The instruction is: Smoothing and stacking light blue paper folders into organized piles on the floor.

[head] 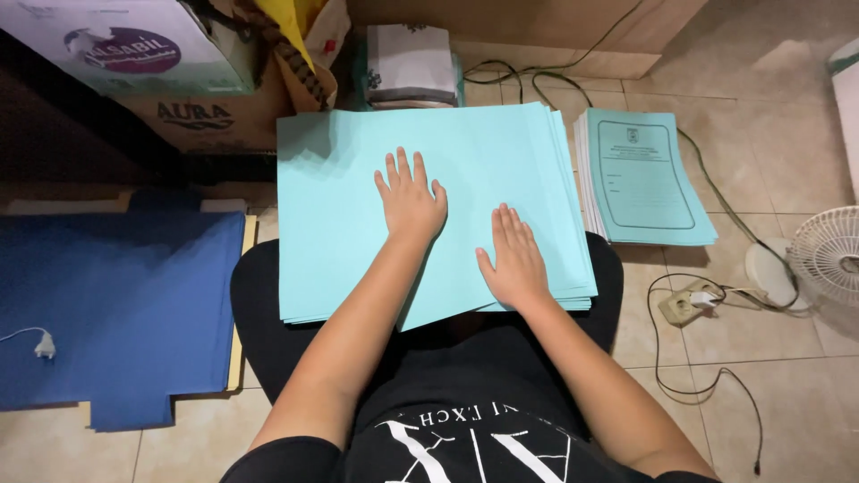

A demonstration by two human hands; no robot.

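Turquoise paper stack [340,206] on the lap: left hand [412,201] and right hand [513,259] lie flat, fingers spread, palms down.

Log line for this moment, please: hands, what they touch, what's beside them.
left hand: flat on light blue paper stack | right hand: flat on same stack | stack: on lap | printed booklets: floor, right of stack

On our lap: paper stack [340,206], both hands flat on it, left hand [411,199] beside right hand [512,259]. Right: booklets [644,179], fan [828,255]. Left: flattened carton [116,304]. Behind: boxes [179,63].
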